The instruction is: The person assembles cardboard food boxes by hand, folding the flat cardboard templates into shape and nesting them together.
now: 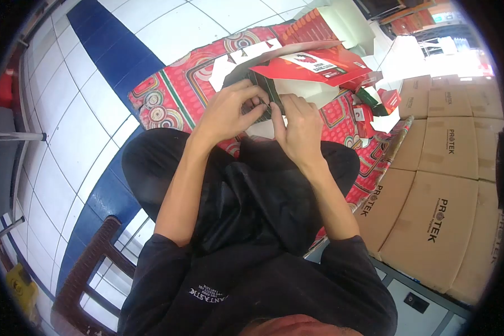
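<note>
Both of my hands are at a dark, thinly striped sheet-like piece [269, 94], in front of a red printed carton [341, 66]. My left hand [229, 112] is closed, its thumb and forefinger bent together at the piece's left side. Facing it, my right hand [299, 123] pinches the piece's right edge between thumb and fingers. The fingertips nearly meet, and anything small between them is too fine to make out. A white inner panel of the carton shows behind my right fingers. Part of the dark piece is hidden under my hands.
I sit cross-legged on a red patterned mat [176, 92] over white and blue tiles. Smaller red and green cartons [375, 109] lie to the right. Brown PROTEK boxes [431, 218] are stacked at the right side. A brown plastic rack-like object [89, 269] stands at lower left.
</note>
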Demonstrator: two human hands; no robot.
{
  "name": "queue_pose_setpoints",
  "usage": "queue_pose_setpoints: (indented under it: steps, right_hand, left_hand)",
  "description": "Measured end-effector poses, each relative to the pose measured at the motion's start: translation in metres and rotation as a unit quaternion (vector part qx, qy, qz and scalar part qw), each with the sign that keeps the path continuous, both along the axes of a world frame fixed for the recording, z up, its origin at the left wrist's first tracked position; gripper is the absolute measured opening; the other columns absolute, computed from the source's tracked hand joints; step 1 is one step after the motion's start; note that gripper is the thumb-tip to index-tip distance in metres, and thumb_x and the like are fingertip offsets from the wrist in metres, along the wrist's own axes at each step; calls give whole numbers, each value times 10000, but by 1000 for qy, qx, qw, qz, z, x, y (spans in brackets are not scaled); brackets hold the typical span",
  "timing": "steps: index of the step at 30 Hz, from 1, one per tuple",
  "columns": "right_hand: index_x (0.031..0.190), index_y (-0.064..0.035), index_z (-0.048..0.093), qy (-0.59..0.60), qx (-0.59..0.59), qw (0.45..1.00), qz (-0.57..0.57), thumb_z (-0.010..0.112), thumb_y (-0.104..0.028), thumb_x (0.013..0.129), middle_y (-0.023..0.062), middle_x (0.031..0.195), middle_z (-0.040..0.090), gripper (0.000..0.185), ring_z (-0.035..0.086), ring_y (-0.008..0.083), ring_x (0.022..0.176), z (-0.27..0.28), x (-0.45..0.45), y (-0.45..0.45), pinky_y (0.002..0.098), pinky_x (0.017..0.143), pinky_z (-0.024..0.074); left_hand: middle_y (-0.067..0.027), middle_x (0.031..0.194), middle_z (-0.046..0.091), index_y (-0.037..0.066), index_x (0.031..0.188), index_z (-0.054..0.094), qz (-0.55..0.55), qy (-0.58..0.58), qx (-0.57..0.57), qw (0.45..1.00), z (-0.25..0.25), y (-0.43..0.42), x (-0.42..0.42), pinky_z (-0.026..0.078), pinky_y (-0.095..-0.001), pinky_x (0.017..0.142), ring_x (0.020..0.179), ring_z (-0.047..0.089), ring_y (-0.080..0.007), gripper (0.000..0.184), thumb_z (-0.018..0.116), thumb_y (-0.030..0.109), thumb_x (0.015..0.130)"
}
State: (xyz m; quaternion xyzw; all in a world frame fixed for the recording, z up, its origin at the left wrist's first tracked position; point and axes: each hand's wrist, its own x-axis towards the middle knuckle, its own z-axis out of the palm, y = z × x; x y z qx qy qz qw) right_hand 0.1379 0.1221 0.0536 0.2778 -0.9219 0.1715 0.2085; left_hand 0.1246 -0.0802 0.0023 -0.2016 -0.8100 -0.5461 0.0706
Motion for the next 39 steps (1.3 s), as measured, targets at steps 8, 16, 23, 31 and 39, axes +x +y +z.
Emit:
queue_pose_setpoints:
  steps: [8,16,23,31,39]
  right_hand:
    - [1156,-24,685,-38,20,998,-38,691,-227,1035,161,835,729,237,733,391,727,9,-17,-16,521,677,565]
    - [1245,-27,689,-51,95,992,-62,676,-245,1064,201,712,713,284,738,413,664,10,-25,-19,527,597,567]
    - [1145,1,687,-56,119,991,-27,670,-203,1034,211,671,714,233,740,403,613,11,-29,-19,503,548,573]
    - [1271,-43,707,-40,-69,997,-12,704,-238,1013,207,1055,794,323,762,407,1061,23,-57,28,553,865,561]
    - [1365,-58,721,-3,-124,985,-119,699,-172,1000,241,1238,731,383,703,462,1148,-6,-109,97,544,995,554]
  left_hand:
    - [-96,976,718,97,1073,786,32,70,-66,995,2,0,3,568,-450,722,859,726,-325,196,790,220,921]
    - [-102,1001,716,112,1150,783,103,143,-167,970,0,3,4,584,-453,734,889,719,-332,299,826,270,900]
    - [-108,1110,764,116,1167,771,121,125,-163,971,3,3,5,597,-467,789,974,736,-357,333,846,229,863]
    - [-126,1163,699,130,1205,758,111,103,-143,978,4,4,7,591,-478,803,1005,726,-374,353,856,311,919]
    - [-154,1210,664,98,1207,741,92,77,-118,986,13,13,9,592,-479,855,1056,710,-393,356,861,288,931]
